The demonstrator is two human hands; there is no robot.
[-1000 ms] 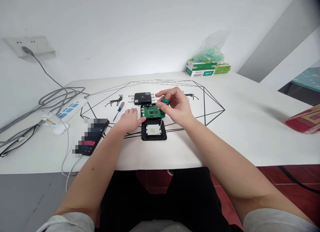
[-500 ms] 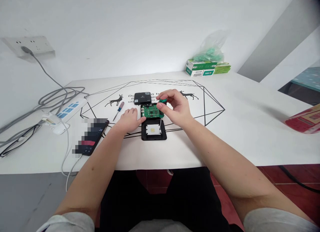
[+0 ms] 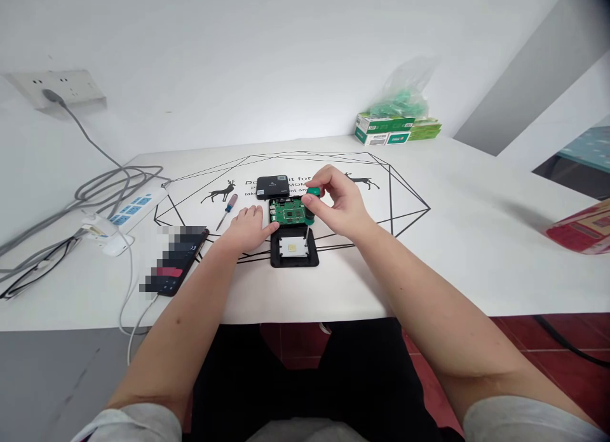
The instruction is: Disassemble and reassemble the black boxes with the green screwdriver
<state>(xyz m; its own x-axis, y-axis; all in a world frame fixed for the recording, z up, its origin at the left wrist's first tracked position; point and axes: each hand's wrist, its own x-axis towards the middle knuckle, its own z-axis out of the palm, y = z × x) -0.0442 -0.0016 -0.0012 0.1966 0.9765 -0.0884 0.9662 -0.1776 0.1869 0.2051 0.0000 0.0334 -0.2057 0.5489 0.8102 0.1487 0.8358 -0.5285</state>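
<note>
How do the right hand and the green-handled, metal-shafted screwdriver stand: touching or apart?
Touching. In the head view, the right hand pinches the screwdriver by its green handle, thumb against it.

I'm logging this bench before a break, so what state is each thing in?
Green screwdriver: gripped by the right hand, shaft down
Left hand: open, palm down
Circuit board: exposed
Black tray: open side up
Black case: lying flat, logo up
Small screwdriver: unheld, lying flat
Phone: screen lit
Power strip: some outlets free
Wall socket: one plug inserted
Plastic bag: crumpled
</note>
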